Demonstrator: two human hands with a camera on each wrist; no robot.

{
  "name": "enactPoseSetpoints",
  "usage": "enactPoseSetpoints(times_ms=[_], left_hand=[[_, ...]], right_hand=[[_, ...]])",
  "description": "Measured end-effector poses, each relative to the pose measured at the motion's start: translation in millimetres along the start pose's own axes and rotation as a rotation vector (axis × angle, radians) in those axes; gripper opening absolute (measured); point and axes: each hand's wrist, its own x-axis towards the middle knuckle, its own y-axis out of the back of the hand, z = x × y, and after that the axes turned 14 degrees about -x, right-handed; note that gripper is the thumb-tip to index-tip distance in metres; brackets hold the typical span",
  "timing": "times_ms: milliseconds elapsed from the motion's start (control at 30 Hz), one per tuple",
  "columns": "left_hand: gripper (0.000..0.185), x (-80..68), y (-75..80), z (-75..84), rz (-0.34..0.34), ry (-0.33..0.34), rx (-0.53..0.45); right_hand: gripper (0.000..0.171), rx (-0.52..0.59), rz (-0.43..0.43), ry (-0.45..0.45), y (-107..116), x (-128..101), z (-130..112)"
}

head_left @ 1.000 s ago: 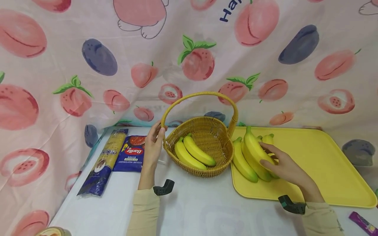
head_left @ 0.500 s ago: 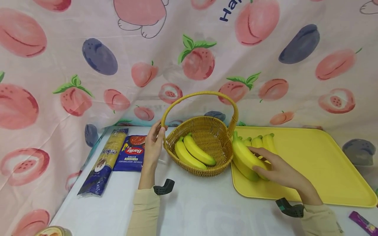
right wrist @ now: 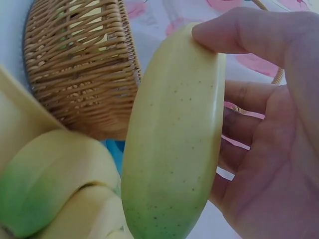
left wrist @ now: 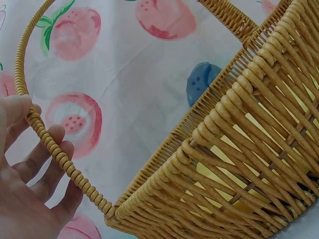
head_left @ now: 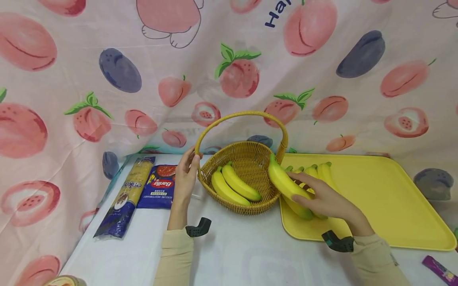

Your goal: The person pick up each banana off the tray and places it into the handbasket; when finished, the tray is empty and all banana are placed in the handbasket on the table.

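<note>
A wicker basket point(head_left: 247, 149) with a tall arched handle stands in the middle of the table, two bananas point(head_left: 239, 182) lying inside it. My left hand point(head_left: 187, 171) holds the left side of the handle, thumb and fingers around it in the left wrist view point(left wrist: 35, 164). Between the thumb and fingers of my right hand point(head_left: 323, 196) is a banana point(head_left: 286, 180), raised above the tray's left edge, its stem end over the basket's right rim. Several more bananas point(head_left: 325, 171) lie on the yellow tray point(head_left: 386, 198), partly hidden behind the right hand and the held banana.
Left of the basket lie a long pasta packet point(head_left: 125, 194) and a blue Barilla pouch point(head_left: 157, 188), partly behind the left hand. A purple packet point(head_left: 440, 270) sits at the lower right, a jar lid point(head_left: 64, 280) at the lower left. A fruit-print cloth point(head_left: 229, 59) hangs behind.
My right hand has moved left with the banana, from over the other bananas on the tray to the basket's right rim. The left hand has stayed on the handle.
</note>
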Motion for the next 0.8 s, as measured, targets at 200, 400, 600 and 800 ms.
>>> enactPoseSetpoints(times_ms=[200,400,600,800], left_hand=[[0.041,0.4,-0.1,0.1,0.001,0.004,0.003],[0.041,0.9,-0.6,1.3,0.005,0.005,0.011],[0.040,0.5,-1.1,0.0,0.009,0.017,0.003],[0.040,3.4,1.0,-5.9,0.013,0.006,0.003]], right_hand=[[0.061,0.039,-0.028,-0.020,1,19,-6],[0.063,0.037,-0.034,-0.019,2,43,-11],[0.064,0.015,-0.063,-0.005,2,65,-15],[0.065,0.035,-0.106,0.009,1,83,-19]])
